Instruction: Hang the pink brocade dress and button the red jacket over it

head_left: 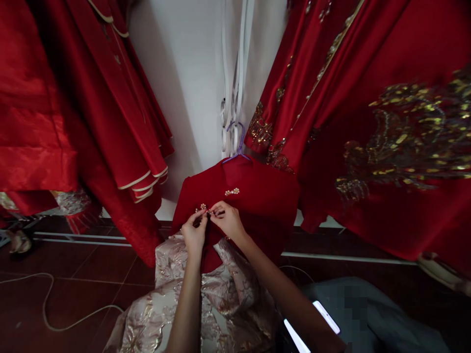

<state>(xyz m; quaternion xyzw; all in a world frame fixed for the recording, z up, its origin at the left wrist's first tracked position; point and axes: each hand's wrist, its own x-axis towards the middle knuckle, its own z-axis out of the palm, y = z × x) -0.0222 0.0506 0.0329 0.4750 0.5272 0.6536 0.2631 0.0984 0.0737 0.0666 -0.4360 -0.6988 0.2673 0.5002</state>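
A red jacket (268, 196) hangs on a purple hanger (240, 149) in front of me. At its front opening, my left hand (194, 234) pinches thumb and finger at a small beaded fastener (210, 212). From the other side my right hand (228, 219) pinches the same fastener, its fingertips almost meeting the left ones. My fingers cover most of it. Just above the left hand shows a gold, beaded ornament (200, 208), and a similar pearly closure (231, 191) sits higher on the jacket. Beneath my forearms lies a pale, shiny brocade garment (235, 289).
Red garments (121, 122) hang on the left, and more red garments (294, 108) with gold sequins hang on the right. White straps (226, 63) run down the wall. A pale cable (47, 314) curls over the tiled floor. A lit phone (326, 317) lies at lower right.
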